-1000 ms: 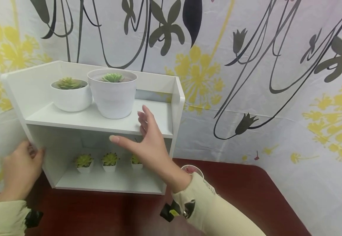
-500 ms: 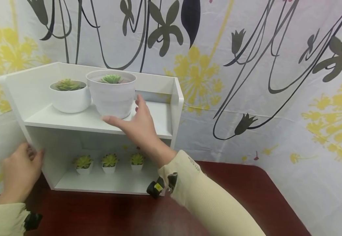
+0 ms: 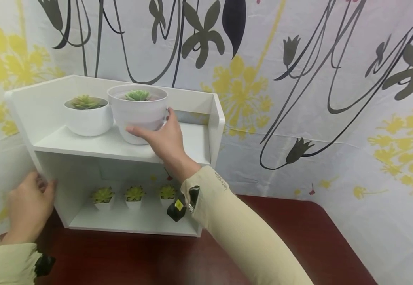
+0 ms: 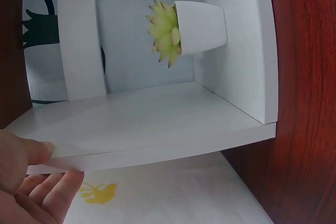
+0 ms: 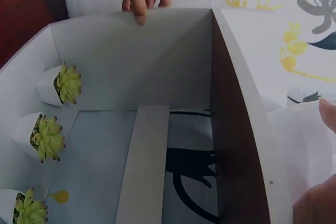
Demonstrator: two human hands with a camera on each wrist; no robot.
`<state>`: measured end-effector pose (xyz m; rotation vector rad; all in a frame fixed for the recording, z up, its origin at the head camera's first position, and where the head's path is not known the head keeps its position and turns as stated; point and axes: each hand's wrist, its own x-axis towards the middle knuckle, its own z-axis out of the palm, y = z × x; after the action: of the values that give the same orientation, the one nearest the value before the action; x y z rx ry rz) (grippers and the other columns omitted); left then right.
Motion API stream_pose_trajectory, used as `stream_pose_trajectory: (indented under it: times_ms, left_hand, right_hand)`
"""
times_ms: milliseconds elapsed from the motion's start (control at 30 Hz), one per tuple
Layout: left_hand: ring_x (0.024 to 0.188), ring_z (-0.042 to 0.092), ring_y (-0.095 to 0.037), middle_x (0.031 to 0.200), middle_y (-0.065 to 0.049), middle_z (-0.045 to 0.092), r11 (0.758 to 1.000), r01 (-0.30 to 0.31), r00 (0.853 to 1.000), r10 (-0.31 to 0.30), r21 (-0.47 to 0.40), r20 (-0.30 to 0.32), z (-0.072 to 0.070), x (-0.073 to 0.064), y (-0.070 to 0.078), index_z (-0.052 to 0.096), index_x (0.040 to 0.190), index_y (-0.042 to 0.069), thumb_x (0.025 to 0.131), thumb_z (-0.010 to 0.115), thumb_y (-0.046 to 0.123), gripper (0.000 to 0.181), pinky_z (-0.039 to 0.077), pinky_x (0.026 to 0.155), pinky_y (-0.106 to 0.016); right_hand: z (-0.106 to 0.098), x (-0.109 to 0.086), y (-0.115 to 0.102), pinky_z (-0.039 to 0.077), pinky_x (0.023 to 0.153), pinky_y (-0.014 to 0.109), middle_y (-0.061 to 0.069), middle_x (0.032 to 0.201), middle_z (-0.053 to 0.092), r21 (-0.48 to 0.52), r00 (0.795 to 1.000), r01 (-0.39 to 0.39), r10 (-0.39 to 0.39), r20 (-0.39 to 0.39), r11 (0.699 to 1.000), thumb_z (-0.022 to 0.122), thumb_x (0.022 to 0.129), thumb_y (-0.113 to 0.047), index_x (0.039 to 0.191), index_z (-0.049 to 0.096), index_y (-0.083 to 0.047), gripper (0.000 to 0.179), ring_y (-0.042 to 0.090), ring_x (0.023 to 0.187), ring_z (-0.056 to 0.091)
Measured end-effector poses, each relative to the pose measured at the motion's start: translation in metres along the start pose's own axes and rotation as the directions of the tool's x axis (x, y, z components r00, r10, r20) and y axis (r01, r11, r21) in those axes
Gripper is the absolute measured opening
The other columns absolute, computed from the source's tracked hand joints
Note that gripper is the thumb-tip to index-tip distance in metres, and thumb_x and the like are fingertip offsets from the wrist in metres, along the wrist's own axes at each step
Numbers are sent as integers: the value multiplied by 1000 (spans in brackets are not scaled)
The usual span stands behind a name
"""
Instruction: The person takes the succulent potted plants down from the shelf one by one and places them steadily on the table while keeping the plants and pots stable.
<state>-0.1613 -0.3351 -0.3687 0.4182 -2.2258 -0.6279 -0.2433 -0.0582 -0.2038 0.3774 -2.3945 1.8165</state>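
Note:
A white two-tier shelf (image 3: 78, 145) stands against the wall. On its upper board sits a large white flowerpot (image 3: 137, 113) holding a green succulent. My right hand (image 3: 169, 142) grips this pot low on its right side, thumb across the front and fingers round the far side; in the right wrist view, the pot (image 5: 296, 145) is only partly visible. My left hand (image 3: 32, 208) holds the shelf's left side panel (image 4: 142, 129), with the thumb on the inner face and fingers outside. A lower, rounder white pot (image 3: 89, 122) with a succulent stands just left of the large one.
Several small square white pots with succulents line the lower board, among them a left one (image 3: 103, 198), a middle one (image 3: 134, 196) and a right one (image 3: 167, 193). Beneath the shelf is a dark red table (image 3: 121, 257). Patterned fabric (image 3: 299, 99) covers the wall behind.
My right hand has moved left and up from in front of the shelf to the large flowerpot and now grips it. The left hand has stayed on the side panel.

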Motion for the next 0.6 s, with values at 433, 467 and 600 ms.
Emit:
stream_pose_trajectory:
  times_ms: [433, 467, 600]
  left_hand:
    - [91, 64, -59, 103, -44, 63, 999, 49, 999, -49, -1, 20, 2, 0, 3, 57, 113, -17, 97, 61, 10, 31, 50, 68, -65]
    - [91, 64, -59, 103, -44, 63, 999, 48, 999, -48, -3, 17, 2, 0, 3, 57, 112, -17, 97, 61, 10, 31, 50, 68, -65]
    - [93, 64, -60, 105, -44, 64, 999, 53, 999, -53, -8, 12, 1, -1, 2, 57, 112, -16, 97, 61, 10, 30, 50, 71, -66]
  right_hand:
    - [14, 17, 6, 44, 112, 31, -7, 145, 50, 89, 995, 82, -77, -61, 993, 96, 65, -31, 158, 25, -27, 117, 12, 128, 54]
    - [16, 17, 6, 44, 111, 30, -8, 144, 50, 94, 994, 93, -87, -65, 991, 97, 65, -31, 158, 25, -27, 117, 12, 127, 54]
    - [21, 20, 6, 45, 109, 28, -9, 144, 50, 113, 990, 127, -119, -75, 985, 98, 63, -30, 159, 20, -29, 123, 10, 123, 54]
